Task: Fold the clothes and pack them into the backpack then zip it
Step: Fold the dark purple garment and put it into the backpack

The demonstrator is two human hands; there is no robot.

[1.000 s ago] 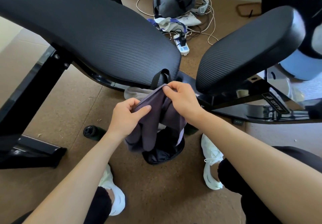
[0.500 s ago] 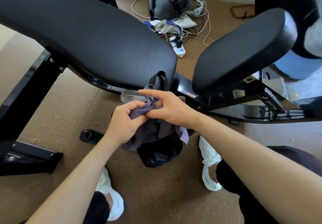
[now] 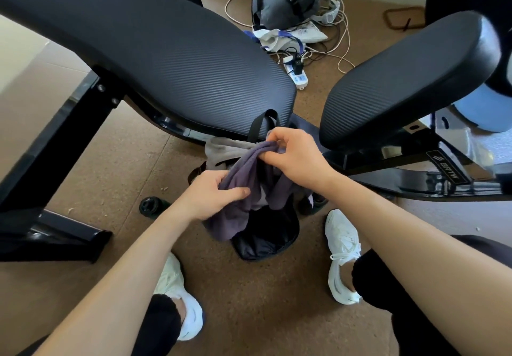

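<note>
Hanging over backpack (image 3: 266,242) (open): purple garment (image 3: 249,178)

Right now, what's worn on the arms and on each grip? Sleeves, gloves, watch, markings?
Nothing is worn. The left arm and right arm are bare to the frame edge, with no sleeves, watch, bands or cables. The left grip and right grip are bare hands with no gloves, and no rings or markings show.

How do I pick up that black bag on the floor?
Probably by the strap loop at its far edge, hooking fingers through from above. It stands up in an open arch, while the bag itself is soft, open and draped with clothes.
</note>
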